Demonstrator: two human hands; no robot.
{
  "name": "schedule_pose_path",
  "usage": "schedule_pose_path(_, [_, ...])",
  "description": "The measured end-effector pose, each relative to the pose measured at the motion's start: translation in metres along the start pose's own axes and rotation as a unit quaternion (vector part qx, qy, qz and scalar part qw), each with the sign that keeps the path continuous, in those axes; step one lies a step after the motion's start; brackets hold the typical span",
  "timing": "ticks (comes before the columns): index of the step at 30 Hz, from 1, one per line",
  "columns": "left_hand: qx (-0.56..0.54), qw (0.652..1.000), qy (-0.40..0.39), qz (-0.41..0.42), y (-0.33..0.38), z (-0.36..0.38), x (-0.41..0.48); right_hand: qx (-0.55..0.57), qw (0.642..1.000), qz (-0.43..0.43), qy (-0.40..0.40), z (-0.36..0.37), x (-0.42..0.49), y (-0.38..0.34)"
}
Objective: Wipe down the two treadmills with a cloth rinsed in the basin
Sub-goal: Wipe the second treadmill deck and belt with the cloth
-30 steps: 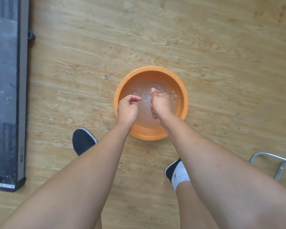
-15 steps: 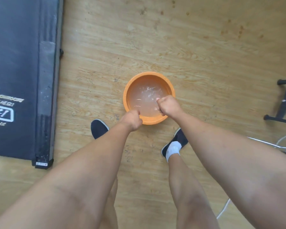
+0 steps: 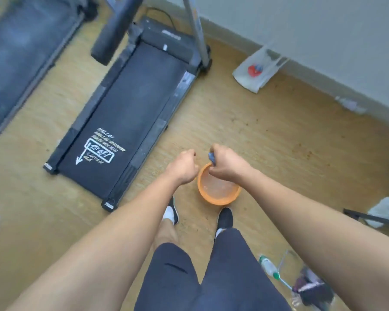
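Pale wood-look floor (image 3: 267, 135) is taking the main risk: any water coming off the cloth is going to land on smooth boards right where the person is standing, making a slip likely. The near black treadmill with grey side rails (image 3: 130, 104) is lying just left of the basin, and a second dark treadmill (image 3: 25, 48) is lying further left. A cloth carried over too wet could be running water toward the near one's motor cover (image 3: 166, 33). The round orange plastic basin (image 3: 220, 201) is sitting on the floor holding water, just ahead of the black shoes (image 3: 225, 217). A careless step could be knocking it over. The right hand (image 3: 226, 166) is hovering above the basin's far rim, gripping a small bunched blue cloth (image 3: 211, 158) in its fist. The left hand (image 3: 183, 168) is hanging beside it with fingers curled under. I cannot tell whether it is pinching anything. Writing: the near belt is carrying white print, "HALLO!" readable at the top, with smaller lines and a boxed arrow below blurring out. The white plastic bag (image 3: 255, 71) by the wall is showing a red and blue logo, not readable. The small labels on the treadmill's rear corners are too small to read.
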State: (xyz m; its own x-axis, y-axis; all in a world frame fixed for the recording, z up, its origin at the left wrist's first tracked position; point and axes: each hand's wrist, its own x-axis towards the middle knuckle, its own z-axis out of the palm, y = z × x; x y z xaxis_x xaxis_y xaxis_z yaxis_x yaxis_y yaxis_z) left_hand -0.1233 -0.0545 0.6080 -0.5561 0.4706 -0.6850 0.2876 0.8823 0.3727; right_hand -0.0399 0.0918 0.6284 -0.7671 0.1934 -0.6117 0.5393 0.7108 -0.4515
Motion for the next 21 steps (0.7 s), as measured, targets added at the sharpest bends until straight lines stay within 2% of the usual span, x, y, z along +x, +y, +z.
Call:
schedule_pose_path(4, [-0.031,0.989,0.121,-0.074,-0.031,-0.064,-0.101,-0.02,0.989,-0.14,0.037,-0.052,-0.045,-0.099])
schedule_pose_path(7, [-0.09,0.965,0.213,-0.12,-0.067,-0.1,-0.17,-0.072,0.962,-0.26,0.042,-0.072,-0.059,-0.176])
schedule_pose_path(12, [-0.146,0.913,0.34,-0.17,-0.137,-0.153,-0.257,-0.127,0.923,-0.359,0.054,-0.094,-0.068,-0.31])
schedule_pose_path(16, [-0.151,0.902,0.351,-0.199,-0.207,-0.193,-0.288,-0.131,0.901,-0.409,0.067,-0.082,-0.052,-0.401])
schedule_pose_path(21, [-0.152,0.906,0.347,-0.188,-0.324,-0.244,-0.281,-0.162,0.895,-0.411,0.06,-0.034,0.003,-0.517])
